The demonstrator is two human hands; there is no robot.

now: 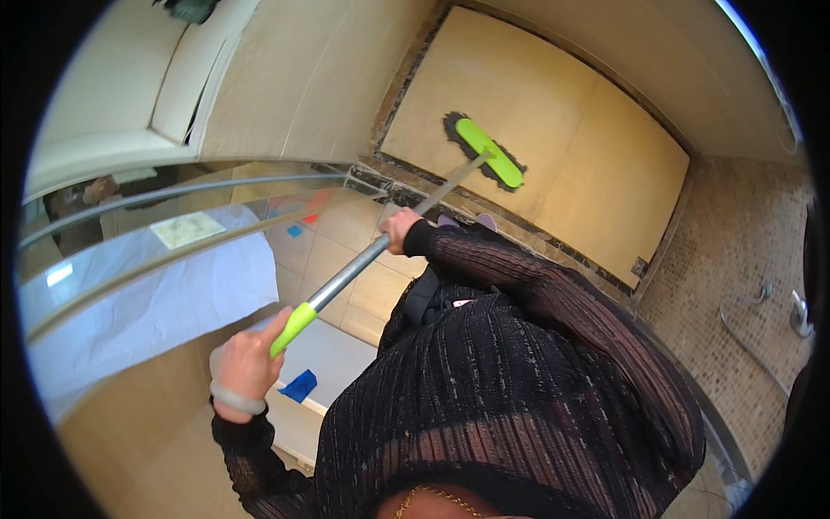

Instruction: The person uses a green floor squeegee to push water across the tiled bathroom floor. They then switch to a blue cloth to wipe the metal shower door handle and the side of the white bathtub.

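A flat mop with a lime-green plate and a shaggy dark grey pad lies against the beige tiled surface at the far side. Its silver pole slants from there down to the near left. My left hand, with a pale bracelet at the wrist, is closed around the lime-green grip at the pole's near end. Farther up, my right hand is wrapped round the pole's middle. Both my arms are in sheer black sleeves.
Dark patterned trim borders the beige tiles. A glass panel with a metal rail and a white sheet stands left. A blue piece lies on a white ledge. A shower hose hangs on the right mosaic wall.
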